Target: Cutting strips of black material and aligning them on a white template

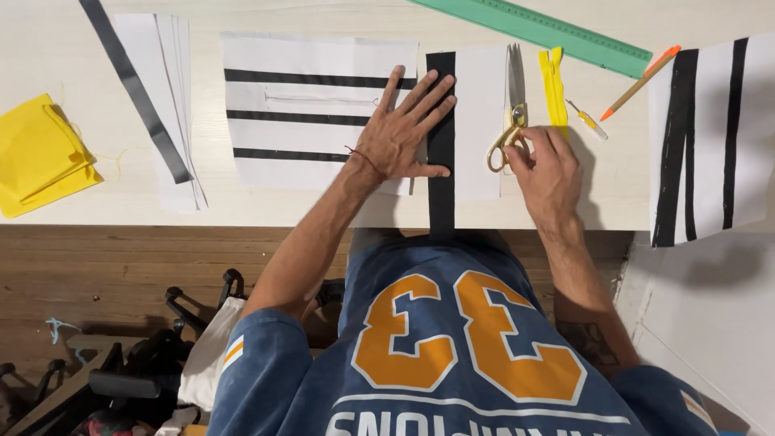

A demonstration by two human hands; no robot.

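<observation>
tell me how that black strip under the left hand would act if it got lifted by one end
The black strip would probably flop: its near end already droops over the table edge. It looks thin and light, so it could slide once the left hand lets go. The right hand rests at the scissors, not on it.

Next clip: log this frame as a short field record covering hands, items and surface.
left hand: flat, fingers spread, pressing the black strip and striped white fabric
right hand: on the handles of the gold scissors
beside scissors: yellow zipper
far edge: green ruler, orange pencil
left end: yellow cloth
surface: pale table
</observation>
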